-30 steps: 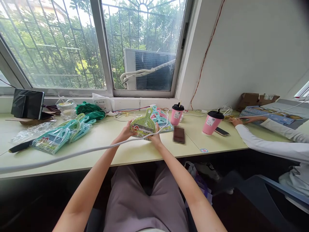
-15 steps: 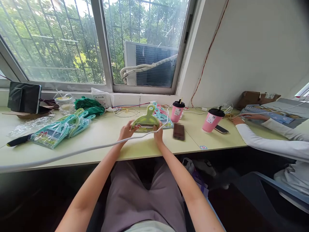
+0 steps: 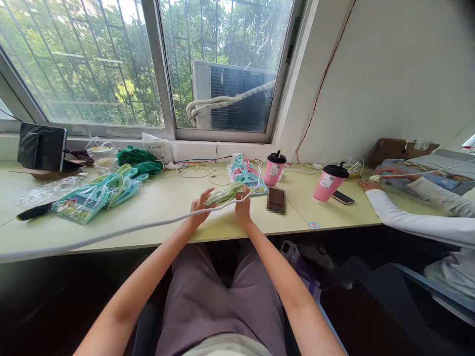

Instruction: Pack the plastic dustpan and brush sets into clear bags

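Both my hands hold a packaged green mini dustpan-and-brush set [image 3: 224,194] above the desk's front edge, tipped nearly flat. My left hand [image 3: 200,207] grips its left end with closed fingers. My right hand [image 3: 243,206] pinches its right end. A white cable [image 3: 122,231] runs across my wrists from the left. Behind the set lies a small stack of teal and pink sets [image 3: 245,176]. A larger heap of teal and green sets [image 3: 92,196] lies to the left.
Two pink cups with black lids [image 3: 274,168] [image 3: 328,183] stand right of centre, with a dark blurred item [image 3: 276,200] and a phone [image 3: 342,197]. A tablet [image 3: 41,147], green cloth [image 3: 138,159] and bags sit by the window. Another person's white-sleeved arm [image 3: 408,217] rests at right.
The green set has been tilted from facing me upright to lying nearly flat between my hands. The view shifted slightly.
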The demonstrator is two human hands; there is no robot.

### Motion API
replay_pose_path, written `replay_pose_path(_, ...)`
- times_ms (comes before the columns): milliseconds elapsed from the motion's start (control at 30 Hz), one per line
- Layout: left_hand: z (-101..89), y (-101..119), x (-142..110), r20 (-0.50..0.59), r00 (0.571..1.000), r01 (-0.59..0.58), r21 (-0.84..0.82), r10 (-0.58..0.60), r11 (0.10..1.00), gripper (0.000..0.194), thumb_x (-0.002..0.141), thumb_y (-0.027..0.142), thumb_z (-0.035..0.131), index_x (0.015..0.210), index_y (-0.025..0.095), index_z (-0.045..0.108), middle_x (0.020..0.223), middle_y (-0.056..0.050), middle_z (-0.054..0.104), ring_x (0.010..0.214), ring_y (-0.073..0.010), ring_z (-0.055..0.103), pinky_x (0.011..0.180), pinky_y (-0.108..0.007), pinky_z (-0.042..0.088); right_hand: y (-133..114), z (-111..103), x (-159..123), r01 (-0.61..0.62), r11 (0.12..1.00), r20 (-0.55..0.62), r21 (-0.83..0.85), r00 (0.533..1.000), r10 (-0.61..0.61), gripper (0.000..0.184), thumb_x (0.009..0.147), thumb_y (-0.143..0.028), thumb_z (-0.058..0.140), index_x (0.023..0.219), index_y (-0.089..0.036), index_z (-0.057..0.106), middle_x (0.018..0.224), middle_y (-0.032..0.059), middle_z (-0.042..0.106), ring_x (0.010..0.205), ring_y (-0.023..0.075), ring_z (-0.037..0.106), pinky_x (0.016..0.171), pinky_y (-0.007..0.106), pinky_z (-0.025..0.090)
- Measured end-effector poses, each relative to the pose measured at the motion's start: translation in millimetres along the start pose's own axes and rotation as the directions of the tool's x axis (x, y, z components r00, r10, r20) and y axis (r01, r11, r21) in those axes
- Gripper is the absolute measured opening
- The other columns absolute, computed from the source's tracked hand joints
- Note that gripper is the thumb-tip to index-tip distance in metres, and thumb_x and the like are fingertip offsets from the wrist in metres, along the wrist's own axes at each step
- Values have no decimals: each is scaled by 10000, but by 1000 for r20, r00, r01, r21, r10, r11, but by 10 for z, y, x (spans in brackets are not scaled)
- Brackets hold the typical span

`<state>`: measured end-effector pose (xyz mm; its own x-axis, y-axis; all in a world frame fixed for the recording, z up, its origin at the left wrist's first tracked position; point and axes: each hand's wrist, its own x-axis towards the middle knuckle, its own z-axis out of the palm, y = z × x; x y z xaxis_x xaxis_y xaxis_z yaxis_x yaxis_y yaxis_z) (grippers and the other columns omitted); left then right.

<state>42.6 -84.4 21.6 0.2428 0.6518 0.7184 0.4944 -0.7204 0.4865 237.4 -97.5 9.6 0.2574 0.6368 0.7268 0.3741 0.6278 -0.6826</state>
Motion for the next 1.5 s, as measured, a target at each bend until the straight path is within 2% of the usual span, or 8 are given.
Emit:
replay_pose_path(167,-36,-43,28,126,991,36,130,-52,991,441,970,474,408,1325,223,478,947,-48,702,765,-202,693,709,-286,485,-6,-17,22,-35,999,65,7,997,35,509,976,-519,311,1390,-251,436,1350,125,528,1267,278,490,1104,513,367)
replay_pose_path(333,-22,-99,15,43,999,21,126,-27,992,460,962,492,410,1326,216,462,996,-73,701,750,-193,670,712,-286,467,-14,-28,-1,47,998,69,-32,997,-45,530,963,-506,354,1433,-266,393,1428,116,450,1370,279,388,1152,510,318)
replay_pose_path(533,21,-185,64,-86,989,134,130,-124,982,555,985,425,338,1468,174,226,762,-16,658,638,-187,621,659,-286,442,40,21,12,-71,997,104,-36,992,75,679,941,-556,404,1523,-276,194,1570,108,252,1475,281,211,1186,548,234)
replay_pose_path(767,29,-309,-21,-107,989,120,145,-105,982,500,955,487,407,1353,189,358,1007,-112,694,832,-235,682,749,-344,475,9,-26,24,-106,993,140,50,985,98,587,961,-548,374,1477,-276,319,1391,117,514,1315,286,460,1116,519,359)
replay_pose_path(967,7,-260,-5,168,977,82,282,-133,956,424,993,412,316,1346,189,395,854,-73,686,690,-231,676,644,-317,468,30,-49,44,-87,996,54,-6,995,87,522,965,-543,364,1399,-258,418,1366,112,513,1299,276,458,1113,511,355)
replay_pose_path(1133,-60,-278,-61,203,975,27,289,-88,957,493,950,428,447,1391,229,359,1092,-104,676,823,-235,694,725,-324,494,38,-78,29,-72,997,57,-28,996,73,538,969,-572,327,1404,-266,407,1356,117,524,1280,273,483,1096,500,377)
replay_pose_path(1267,-233,-279,-147,307,934,105,246,-180,964,699,811,525,626,1399,236,381,1027,-83,704,791,-264,688,719,-361,525,31,-80,24,-76,996,114,-50,990,81,575,957,-596,336,1413,-253,407,1362,126,538,1272,296,502,1076,505,394)
replay_pose_path(1500,-295,-235,-234,285,939,170,105,-194,980,481,866,418,551,1292,196,518,1150,-124,685,1056,-309,654,897,-424,514,4,-61,-19,7,1000,191,-13,982,-4,614,951,-591,379,1446,-229,365,1395,147,518,1298,308,484,1103,502,366)
